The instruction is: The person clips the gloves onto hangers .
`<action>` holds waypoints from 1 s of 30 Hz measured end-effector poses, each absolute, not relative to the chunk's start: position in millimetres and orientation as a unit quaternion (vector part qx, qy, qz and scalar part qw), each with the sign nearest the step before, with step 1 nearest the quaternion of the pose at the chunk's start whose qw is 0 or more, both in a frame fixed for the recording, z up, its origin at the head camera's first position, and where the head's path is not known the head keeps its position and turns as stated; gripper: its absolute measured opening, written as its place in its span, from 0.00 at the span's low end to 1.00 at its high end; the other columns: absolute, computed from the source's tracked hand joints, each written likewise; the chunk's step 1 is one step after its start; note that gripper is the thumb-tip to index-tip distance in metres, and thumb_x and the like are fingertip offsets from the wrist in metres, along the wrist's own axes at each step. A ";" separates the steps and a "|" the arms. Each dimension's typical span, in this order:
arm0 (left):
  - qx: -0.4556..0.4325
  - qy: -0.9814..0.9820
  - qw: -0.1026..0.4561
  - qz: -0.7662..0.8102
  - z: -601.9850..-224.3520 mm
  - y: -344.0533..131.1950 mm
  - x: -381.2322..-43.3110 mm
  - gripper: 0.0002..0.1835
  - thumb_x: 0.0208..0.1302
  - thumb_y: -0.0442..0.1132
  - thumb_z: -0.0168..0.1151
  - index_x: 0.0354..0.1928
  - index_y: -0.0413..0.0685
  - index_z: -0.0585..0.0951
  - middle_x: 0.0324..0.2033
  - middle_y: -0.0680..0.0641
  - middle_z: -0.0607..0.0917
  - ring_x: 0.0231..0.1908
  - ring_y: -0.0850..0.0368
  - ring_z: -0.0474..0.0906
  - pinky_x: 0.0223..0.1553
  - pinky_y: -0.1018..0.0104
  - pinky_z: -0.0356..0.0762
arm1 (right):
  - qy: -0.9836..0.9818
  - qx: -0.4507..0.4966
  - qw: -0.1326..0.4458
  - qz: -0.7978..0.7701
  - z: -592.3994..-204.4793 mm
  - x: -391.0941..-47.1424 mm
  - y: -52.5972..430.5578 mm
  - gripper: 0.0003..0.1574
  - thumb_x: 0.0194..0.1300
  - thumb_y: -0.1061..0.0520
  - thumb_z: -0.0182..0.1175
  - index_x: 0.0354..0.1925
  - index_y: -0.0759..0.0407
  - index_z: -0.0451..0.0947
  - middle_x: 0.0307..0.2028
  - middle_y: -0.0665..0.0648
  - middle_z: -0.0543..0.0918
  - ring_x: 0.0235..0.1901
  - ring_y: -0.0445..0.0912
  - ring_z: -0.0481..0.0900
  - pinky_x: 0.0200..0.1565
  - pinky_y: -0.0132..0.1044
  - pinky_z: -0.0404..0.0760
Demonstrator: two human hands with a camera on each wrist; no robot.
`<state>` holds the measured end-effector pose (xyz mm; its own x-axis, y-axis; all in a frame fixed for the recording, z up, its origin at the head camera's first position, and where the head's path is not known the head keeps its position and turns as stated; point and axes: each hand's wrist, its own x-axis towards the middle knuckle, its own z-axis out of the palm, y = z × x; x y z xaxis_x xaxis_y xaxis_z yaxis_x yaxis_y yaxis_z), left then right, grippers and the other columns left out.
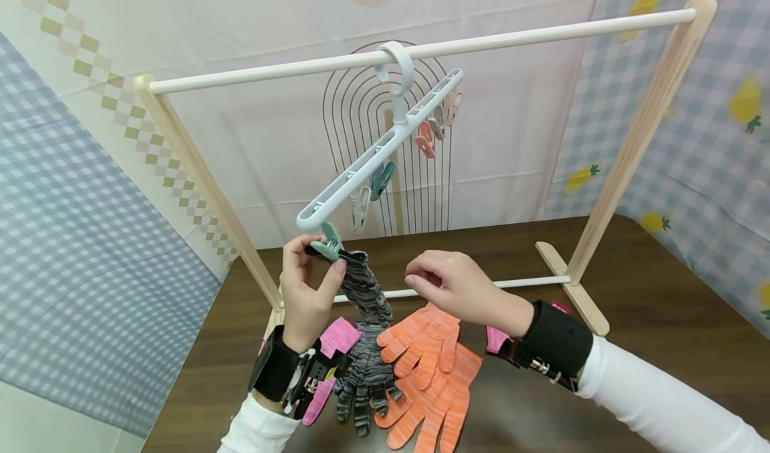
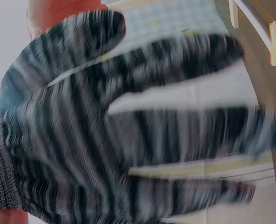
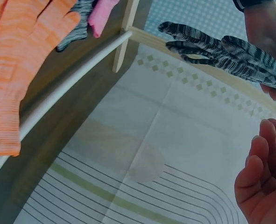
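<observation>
My left hand (image 1: 309, 292) pinches the cuff of a black-and-grey striped glove (image 1: 363, 286), close beside a green clip (image 1: 329, 242) at the near end of a white clip hanger (image 1: 361, 172). The glove hangs with its fingers down; in the left wrist view the same glove (image 2: 72, 140) covers most of that hand. Whether the clip bites the cuff is hard to tell. To the right, my right hand (image 1: 454, 282) hovers with loosely curled fingers and nothing in them. In the right wrist view its fingers (image 3: 257, 163) stay apart from the striped glove (image 3: 236, 56).
The hanger hooks over a white rod (image 1: 541, 37) on a wooden stand (image 1: 637, 145). More clips (image 1: 426, 139) dangle from it. Orange gloves (image 1: 439, 393), another striped glove (image 1: 361, 379) and pink gloves (image 1: 339, 336) lie on the brown table (image 1: 674, 373). A lower bar (image 1: 532, 283) crosses behind.
</observation>
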<state>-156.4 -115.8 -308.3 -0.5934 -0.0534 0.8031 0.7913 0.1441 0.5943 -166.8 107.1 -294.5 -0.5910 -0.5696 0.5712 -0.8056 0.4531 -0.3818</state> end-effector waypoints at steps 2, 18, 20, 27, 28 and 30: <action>-0.270 -0.675 0.361 -0.585 -309.6 -117.8 -157.5 0.23 0.54 0.27 0.53 0.51 0.26 0.60 0.46 0.55 0.71 0.42 0.68 0.70 0.48 0.74 0.67 | -0.836 0.409 0.180 0.319 -296.9 -167.5 109.5 0.03 0.59 0.58 0.56 0.33 0.55 0.77 0.24 0.46 0.74 0.21 0.34 0.64 0.25 0.26 0.66; -0.225 -0.648 0.482 -0.545 -312.4 -121.4 -154.5 0.29 0.48 0.32 0.52 0.54 0.27 0.60 0.60 0.41 0.63 0.53 0.52 0.63 0.52 0.66 0.61 | -0.869 0.357 0.143 0.312 -323.3 -171.4 139.4 0.03 0.59 0.58 0.56 0.32 0.55 0.77 0.22 0.44 0.73 0.20 0.32 0.62 0.24 0.26 0.65; -0.220 -0.643 0.494 -0.542 -310.0 -119.0 -152.2 0.28 0.48 0.33 0.53 0.53 0.27 0.61 0.60 0.38 0.62 0.54 0.50 0.63 0.52 0.66 0.61 | -0.873 0.350 0.139 0.311 -326.7 -172.1 142.5 0.03 0.59 0.58 0.56 0.32 0.55 0.77 0.22 0.44 0.73 0.20 0.32 0.63 0.23 0.26 0.66; -0.234 -0.629 0.508 -0.539 -302.9 -111.9 -145.3 0.27 0.49 0.35 0.54 0.50 0.25 0.62 0.60 0.37 0.60 0.55 0.50 0.63 0.53 0.66 0.62 | -0.889 0.320 0.121 0.306 -337.6 -174.5 153.2 0.05 0.59 0.56 0.56 0.33 0.54 0.78 0.23 0.44 0.75 0.21 0.33 0.65 0.25 0.27 0.68; -0.241 -0.625 0.511 -0.539 -302.1 -110.8 -144.8 0.27 0.50 0.35 0.54 0.50 0.24 0.61 0.60 0.37 0.60 0.55 0.51 0.63 0.53 0.66 0.62 | -0.891 0.315 0.116 0.305 -339.2 -174.9 155.0 0.05 0.59 0.56 0.56 0.33 0.55 0.78 0.23 0.44 0.75 0.21 0.33 0.65 0.24 0.27 0.68; -0.254 -0.619 0.514 -0.537 -300.3 -108.9 -143.6 0.28 0.50 0.35 0.54 0.50 0.22 0.60 0.60 0.37 0.61 0.54 0.52 0.63 0.52 0.66 0.63 | -0.896 0.307 0.110 0.303 -342.9 -176.3 158.8 0.06 0.59 0.56 0.56 0.34 0.56 0.78 0.22 0.44 0.74 0.21 0.33 0.65 0.24 0.27 0.67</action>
<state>-143.6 -108.9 -300.3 -0.3417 -0.2377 0.9093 0.8669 0.2941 0.4026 -176.3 158.8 -342.9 -0.7874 -0.4836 0.3823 -0.6164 0.6280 -0.4751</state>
